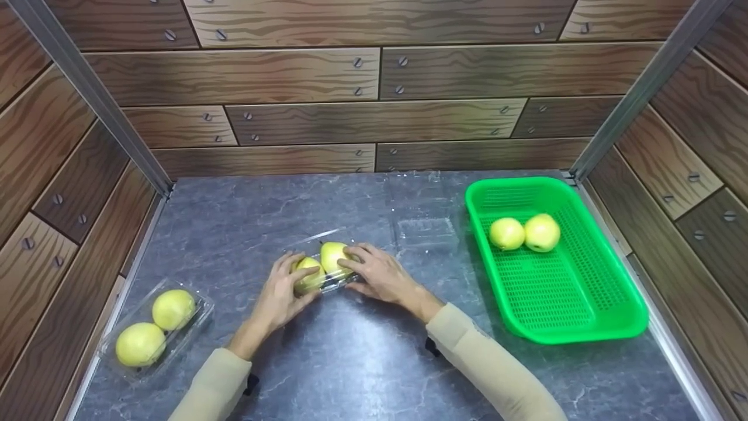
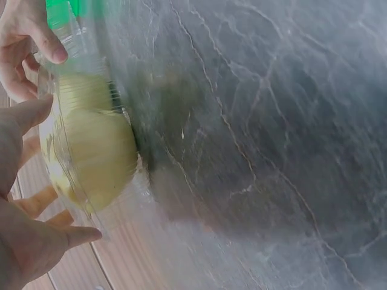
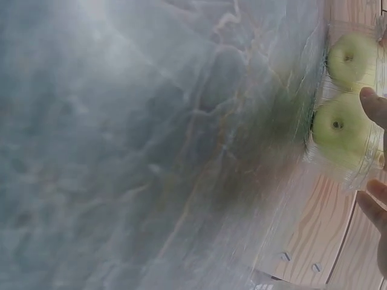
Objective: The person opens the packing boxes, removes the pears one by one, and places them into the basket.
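Two yellow-green apples point(image 1: 335, 259) sit side by side in a clear plastic container point(image 1: 334, 285) at the middle of the table. My left hand point(image 1: 283, 290) holds the container's left end, its fingers over the left apple point(image 1: 310, 276). At the other end my right hand point(image 1: 383, 273) grips the container, fingers against the right apple and thumb low at the near side. In the left wrist view, the left thumb and fingers spread along the clear rim beside the apples point(image 2: 97, 151). The right wrist view has the right fingertips point(image 3: 370, 99) at the container's side.
A second clear container point(image 1: 196, 318) with two apples point(image 1: 140, 345) lies at the left edge. On the right stands a green basket point(image 1: 555, 336) with two apples point(image 1: 542, 233) near its far end. Clear plastic point(image 1: 426, 229) lies behind, left of the basket. Wood-patterned walls enclose the table.
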A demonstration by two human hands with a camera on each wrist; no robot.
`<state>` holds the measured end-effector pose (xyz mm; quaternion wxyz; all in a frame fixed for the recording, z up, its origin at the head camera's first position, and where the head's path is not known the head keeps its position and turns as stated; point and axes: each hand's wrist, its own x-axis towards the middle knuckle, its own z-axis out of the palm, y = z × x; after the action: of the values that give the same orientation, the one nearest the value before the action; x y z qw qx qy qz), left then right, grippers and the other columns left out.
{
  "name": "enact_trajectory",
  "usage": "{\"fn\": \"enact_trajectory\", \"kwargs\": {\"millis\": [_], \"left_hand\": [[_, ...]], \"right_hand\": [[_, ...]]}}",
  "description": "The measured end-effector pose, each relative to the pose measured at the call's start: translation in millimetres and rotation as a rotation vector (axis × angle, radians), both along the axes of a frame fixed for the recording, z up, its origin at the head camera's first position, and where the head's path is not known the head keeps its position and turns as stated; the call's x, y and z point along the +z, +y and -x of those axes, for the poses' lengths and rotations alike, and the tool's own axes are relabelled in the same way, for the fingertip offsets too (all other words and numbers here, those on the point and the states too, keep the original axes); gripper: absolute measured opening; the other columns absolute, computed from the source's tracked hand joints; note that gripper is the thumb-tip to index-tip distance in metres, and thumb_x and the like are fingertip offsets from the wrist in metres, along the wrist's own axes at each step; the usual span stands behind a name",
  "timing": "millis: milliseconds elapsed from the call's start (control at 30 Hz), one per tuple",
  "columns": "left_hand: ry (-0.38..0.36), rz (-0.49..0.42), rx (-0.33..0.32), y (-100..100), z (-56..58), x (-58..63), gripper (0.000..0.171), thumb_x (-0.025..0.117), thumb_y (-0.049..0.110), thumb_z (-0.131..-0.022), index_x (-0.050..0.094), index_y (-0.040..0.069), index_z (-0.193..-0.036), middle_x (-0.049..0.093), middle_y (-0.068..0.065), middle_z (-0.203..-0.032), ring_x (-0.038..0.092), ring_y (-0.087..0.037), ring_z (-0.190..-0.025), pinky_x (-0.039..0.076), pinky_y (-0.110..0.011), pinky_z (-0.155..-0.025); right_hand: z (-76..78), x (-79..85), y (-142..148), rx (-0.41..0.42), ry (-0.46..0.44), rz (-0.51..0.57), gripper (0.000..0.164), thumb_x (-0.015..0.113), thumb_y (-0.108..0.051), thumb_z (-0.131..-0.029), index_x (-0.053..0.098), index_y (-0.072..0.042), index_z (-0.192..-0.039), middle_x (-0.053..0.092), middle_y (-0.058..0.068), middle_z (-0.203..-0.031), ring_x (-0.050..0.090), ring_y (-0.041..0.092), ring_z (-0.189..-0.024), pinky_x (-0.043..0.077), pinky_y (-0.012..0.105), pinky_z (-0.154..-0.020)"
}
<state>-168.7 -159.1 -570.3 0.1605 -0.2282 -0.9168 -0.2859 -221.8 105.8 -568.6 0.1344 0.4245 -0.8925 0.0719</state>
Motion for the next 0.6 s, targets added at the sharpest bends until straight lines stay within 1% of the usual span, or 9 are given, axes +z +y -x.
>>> {"fn": "enact_trajectory", "kwargs": {"millis": [267,467,600], "left_hand": [[0.003,0.022,-0.04,5,-4.6,1.1,0.043,0.089,0.025,-0.084,0.077,0.011,-0.123,0.061,-0.028,-0.143,0.051,-0.055,-0.139,0.049,-0.07,-0.112],[-0.037,0.015,-0.069,10,-8.2,2.4,0.041,0.088,0.026,-0.085,0.077,0.011,-0.122,0.061,-0.025,-0.144,0.049,-0.054,-0.141,0.048,-0.069,-0.115],[-0.07,0.015,-0.088,13,-10.4,3.4,0.041,0.087,0.026,-0.086,0.077,0.013,-0.124,0.059,-0.025,-0.146,0.048,-0.053,-0.143,0.047,-0.07,-0.115]], "right_hand": [[-12.8,0.2,10,-0.016,0.039,-0.003,0.056,0.078,-0.048,-0.092,0.066,-0.023,-0.14,0.063,0.007,-0.146,0.062,0.029,-0.131,0.061,0.044,-0.106],[-22.1,1.9,19,-0.013,0.058,-0.008,0.056,0.078,-0.049,-0.091,0.066,-0.023,-0.139,0.065,0.007,-0.144,0.063,0.027,-0.127,0.064,0.041,-0.098],[-27.7,2.5,25,-0.008,0.076,-0.008,0.055,0.078,-0.05,-0.091,0.067,-0.023,-0.138,0.066,0.007,-0.142,0.064,0.027,-0.126,0.065,0.04,-0.097]]}}
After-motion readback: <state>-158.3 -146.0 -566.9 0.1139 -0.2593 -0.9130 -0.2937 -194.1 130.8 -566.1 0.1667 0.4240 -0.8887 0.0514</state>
